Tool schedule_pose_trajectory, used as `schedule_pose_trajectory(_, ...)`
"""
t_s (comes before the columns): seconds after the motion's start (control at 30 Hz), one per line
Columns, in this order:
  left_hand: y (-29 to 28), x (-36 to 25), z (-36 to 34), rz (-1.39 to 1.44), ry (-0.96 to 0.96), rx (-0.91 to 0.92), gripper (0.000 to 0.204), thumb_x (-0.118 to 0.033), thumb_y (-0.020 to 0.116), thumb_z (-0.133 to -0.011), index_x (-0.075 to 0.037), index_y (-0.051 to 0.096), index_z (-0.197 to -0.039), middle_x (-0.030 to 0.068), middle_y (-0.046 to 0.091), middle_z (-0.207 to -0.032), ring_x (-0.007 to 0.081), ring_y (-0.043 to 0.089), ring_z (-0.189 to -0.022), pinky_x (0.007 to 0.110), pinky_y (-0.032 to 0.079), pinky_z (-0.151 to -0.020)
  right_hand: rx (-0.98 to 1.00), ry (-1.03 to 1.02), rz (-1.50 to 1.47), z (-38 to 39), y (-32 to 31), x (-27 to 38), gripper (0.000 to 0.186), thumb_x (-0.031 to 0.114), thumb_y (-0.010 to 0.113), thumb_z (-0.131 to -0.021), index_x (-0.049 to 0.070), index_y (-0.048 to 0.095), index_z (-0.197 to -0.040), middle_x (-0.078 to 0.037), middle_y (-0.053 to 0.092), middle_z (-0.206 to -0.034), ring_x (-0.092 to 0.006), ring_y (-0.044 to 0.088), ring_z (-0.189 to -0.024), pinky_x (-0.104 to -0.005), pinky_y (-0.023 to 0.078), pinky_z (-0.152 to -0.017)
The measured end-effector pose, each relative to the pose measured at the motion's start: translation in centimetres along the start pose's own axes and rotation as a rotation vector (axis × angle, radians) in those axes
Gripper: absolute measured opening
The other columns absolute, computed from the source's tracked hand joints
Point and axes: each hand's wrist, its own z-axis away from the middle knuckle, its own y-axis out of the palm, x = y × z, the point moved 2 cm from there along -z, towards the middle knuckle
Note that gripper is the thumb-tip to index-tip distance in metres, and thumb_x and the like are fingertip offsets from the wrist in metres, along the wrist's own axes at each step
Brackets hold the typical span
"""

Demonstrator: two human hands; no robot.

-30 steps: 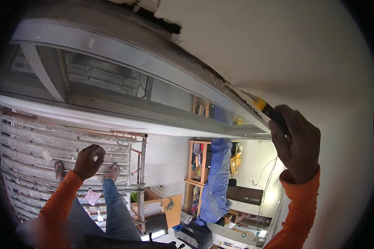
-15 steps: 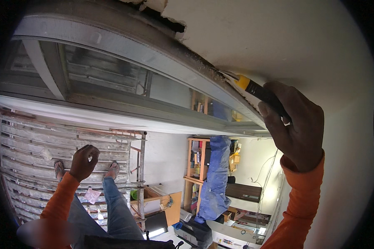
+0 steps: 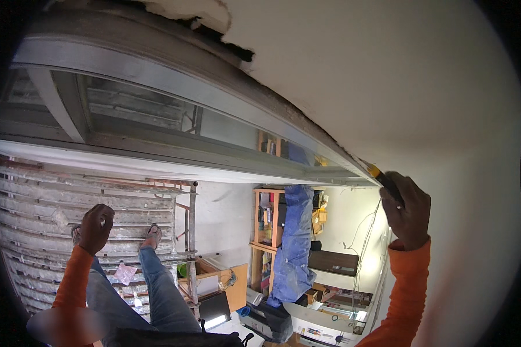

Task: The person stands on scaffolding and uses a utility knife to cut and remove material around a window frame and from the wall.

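My right hand (image 3: 408, 209) is closed round the handle of a black-and-yellow tool (image 3: 382, 178) with a thin metal end. The tool's tip meets the seam where the grey metal frame (image 3: 173, 92) joins the white plastered surface (image 3: 353, 75); its exact kind is hard to make out at this size. Well below, over the slatted platform, my left hand (image 3: 95, 228) hangs with its fingers curled together. A pale spot shows between those fingers, and I cannot tell whether it is a small thing or a gap.
I stand on a worn slatted scaffold platform (image 3: 35, 214) with a metal post (image 3: 192, 243) at its right side. A ragged dark hole (image 3: 237, 51) breaks the plaster above the frame. Far below are a shelf unit (image 3: 264, 248) beside a blue sheet (image 3: 295, 243), hanging cables (image 3: 364, 248) and cluttered furniture.
My right hand has moved with the tool rightward and down along the seam, farther from me. My left hand has shifted slightly left, still curled.
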Motion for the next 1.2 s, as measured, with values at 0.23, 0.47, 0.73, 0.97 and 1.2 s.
schedule_pose_trajectory(0.23, 1.4, -0.6, -0.3, -0.022, 0.098, 0.022, 0.005, -0.004, 0.059, -0.087, -0.002, 0.063, -0.089, 0.0134, 0.067, -0.087, 0.0309, 0.067, -0.078, 0.038, 0.053, -0.071, -0.086, -0.167, 0.018, -4.5, 1.8, 2.2, 0.026, 0.019, 0.074, -0.085, 0.013, 0.065, -0.109, -0.004, 0.062, -0.074, -0.0211, 0.064, -0.060, -0.0351, 0.052, -0.053)
schedule_pose_trajectory(0.47, 2.3, 0.9, 1.2, 0.006, 0.063, 0.048, 0.004, -0.004, 0.060, -0.086, -0.002, 0.063, -0.088, 0.0134, 0.067, -0.088, 0.0304, 0.067, -0.080, 0.038, 0.053, -0.072, 0.177, 0.219, 0.327, 6.2, 5.0, -10.8, 0.014, 0.026, 0.066, -0.091, 0.014, 0.065, -0.100, -0.007, 0.064, -0.075, -0.0286, 0.066, -0.068, -0.0400, 0.054, -0.059)
schedule_pose_trajectory(0.73, 0.2, 0.0, -0.1, -0.014, 0.033, 0.008, 0.006, -0.006, 0.059, -0.086, -0.002, 0.064, -0.087, 0.0154, 0.066, -0.088, 0.0352, 0.065, -0.083, 0.041, 0.052, -0.074, -0.089, 0.397, -0.239, 7.2, 6.9, -2.2, 0.020, 0.014, 0.071, -0.085, 0.005, 0.069, -0.103, -0.012, 0.071, -0.089, -0.0202, 0.072, -0.076, -0.0315, 0.056, -0.068)
schedule_pose_trajectory(0.97, 1.2, 2.7, 0.7, -0.067, 0.058, -0.099, 0.004, -0.006, 0.061, -0.082, -0.004, 0.064, -0.082, 0.0137, 0.068, -0.084, 0.0349, 0.066, -0.084, 0.043, 0.053, -0.076, -0.037, 0.463, -0.427, 7.7, 12.0, 4.4, 0.020, 0.013, 0.065, -0.088, -0.001, 0.064, -0.102, -0.015, 0.065, -0.082, -0.0284, 0.070, -0.079, -0.0347, 0.055, -0.071)
schedule_pose_trajectory(1.2, 3.2, 12.1, 8.6, -0.025, -0.137, -0.110, 0.008, -0.010, 0.059, -0.080, -0.003, 0.061, -0.077, 0.0178, 0.065, -0.081, 0.0401, 0.063, -0.083, 0.047, 0.050, -0.073, 0.566, 0.748, -0.389, 22.8, 24.9, 8.1, 0.029, 0.029, 0.055, -0.097, 0.005, 0.063, -0.110, -0.018, 0.070, -0.096, -0.0362, 0.069, -0.082, -0.0485, 0.054, -0.068)
